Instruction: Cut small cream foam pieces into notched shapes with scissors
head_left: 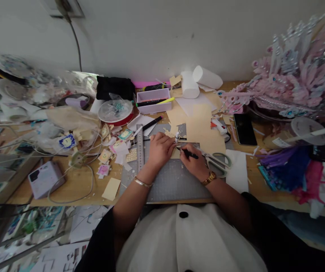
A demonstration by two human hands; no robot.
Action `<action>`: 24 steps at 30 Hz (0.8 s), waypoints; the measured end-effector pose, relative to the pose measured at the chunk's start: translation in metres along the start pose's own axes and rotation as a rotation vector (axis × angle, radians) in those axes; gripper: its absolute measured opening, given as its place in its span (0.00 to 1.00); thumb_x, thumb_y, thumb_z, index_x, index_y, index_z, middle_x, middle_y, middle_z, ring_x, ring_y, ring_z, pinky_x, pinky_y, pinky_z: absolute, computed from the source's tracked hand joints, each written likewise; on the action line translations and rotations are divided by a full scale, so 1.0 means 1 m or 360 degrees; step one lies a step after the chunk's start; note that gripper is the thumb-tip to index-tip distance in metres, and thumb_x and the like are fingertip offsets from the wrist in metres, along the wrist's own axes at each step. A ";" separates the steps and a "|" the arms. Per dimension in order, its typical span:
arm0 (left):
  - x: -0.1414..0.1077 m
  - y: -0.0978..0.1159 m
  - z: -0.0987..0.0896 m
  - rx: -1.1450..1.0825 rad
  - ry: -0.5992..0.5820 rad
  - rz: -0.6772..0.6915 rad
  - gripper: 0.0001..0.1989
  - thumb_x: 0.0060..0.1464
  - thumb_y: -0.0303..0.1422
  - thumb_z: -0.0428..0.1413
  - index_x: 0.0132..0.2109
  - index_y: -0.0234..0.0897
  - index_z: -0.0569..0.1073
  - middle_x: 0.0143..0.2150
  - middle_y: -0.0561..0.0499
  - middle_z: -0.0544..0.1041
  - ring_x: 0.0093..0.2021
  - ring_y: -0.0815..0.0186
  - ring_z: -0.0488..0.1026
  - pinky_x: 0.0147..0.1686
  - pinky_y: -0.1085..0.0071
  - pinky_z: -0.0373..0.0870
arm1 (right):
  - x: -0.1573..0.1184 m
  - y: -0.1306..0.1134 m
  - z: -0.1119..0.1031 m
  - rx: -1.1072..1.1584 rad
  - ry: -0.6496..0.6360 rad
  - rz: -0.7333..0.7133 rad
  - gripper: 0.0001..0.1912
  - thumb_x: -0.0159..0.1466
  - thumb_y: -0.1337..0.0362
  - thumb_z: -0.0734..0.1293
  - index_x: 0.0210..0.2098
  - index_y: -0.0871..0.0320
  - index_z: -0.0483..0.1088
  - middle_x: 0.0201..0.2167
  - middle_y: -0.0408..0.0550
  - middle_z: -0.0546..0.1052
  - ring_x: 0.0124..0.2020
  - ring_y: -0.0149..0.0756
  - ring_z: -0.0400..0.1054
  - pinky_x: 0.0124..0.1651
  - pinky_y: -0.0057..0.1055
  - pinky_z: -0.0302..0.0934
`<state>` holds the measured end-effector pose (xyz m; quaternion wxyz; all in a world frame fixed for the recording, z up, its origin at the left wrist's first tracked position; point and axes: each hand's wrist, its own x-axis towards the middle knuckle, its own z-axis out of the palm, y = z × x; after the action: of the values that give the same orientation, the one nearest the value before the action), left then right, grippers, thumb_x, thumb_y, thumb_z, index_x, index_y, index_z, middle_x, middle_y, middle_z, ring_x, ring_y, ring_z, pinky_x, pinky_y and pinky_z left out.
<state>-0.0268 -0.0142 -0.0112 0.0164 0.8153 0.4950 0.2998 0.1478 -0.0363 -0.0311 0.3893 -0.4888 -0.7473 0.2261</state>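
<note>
My right hand (193, 160) is wrapped round a black pen (190, 153), its tip pointing left towards a small piece of cream card (176, 153). My left hand (162, 147) is closed, with its fingertips at that card. A short white cylinder (176, 136) stands up at the left fingertips; whether the fingers grip it or the card is hard to see. Both hands are over a grey cutting mat (168, 185). Scissors with pale green handles (221, 162) lie just right of my right hand. A clear ruler (140, 149) lies left of my left hand.
Cream card sheets (203, 126) and a lilac tray (154, 108) of pens lie behind the hands. Small drawn cards (105, 155) clutter the left. A phone (245, 129), a lidded cup (288, 138) and pink crowns (292, 79) are at right. A cable (90, 189) loops at left.
</note>
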 end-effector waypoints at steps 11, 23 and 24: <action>0.000 0.000 -0.001 -0.0018 -0.0079 -0.0051 0.11 0.63 0.35 0.52 0.41 0.38 0.78 0.31 0.46 0.78 0.42 0.55 0.68 0.41 0.58 0.58 | 0.002 0.000 -0.001 0.0032 0.0001 0.0023 0.02 0.62 0.67 0.60 0.34 0.53 0.63 0.28 0.45 0.72 0.31 0.37 0.68 0.37 0.33 0.63; 0.002 0.002 -0.003 0.0006 -0.0144 -0.0085 0.11 0.63 0.35 0.52 0.41 0.38 0.78 0.32 0.46 0.78 0.43 0.54 0.69 0.41 0.59 0.57 | 0.004 0.000 -0.002 0.0048 0.0000 0.0051 0.02 0.62 0.67 0.60 0.34 0.53 0.62 0.28 0.44 0.73 0.29 0.37 0.68 0.36 0.32 0.63; 0.002 0.002 -0.003 0.0004 -0.0127 -0.0079 0.11 0.63 0.36 0.52 0.41 0.38 0.78 0.31 0.46 0.78 0.42 0.55 0.69 0.41 0.59 0.57 | 0.004 0.000 -0.002 0.0044 0.0005 0.0049 0.02 0.62 0.67 0.60 0.34 0.53 0.62 0.27 0.44 0.73 0.29 0.37 0.68 0.35 0.32 0.63</action>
<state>-0.0262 -0.0143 -0.0072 0.0426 0.8142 0.5144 0.2659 0.1484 -0.0328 -0.0283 0.3936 -0.4950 -0.7359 0.2417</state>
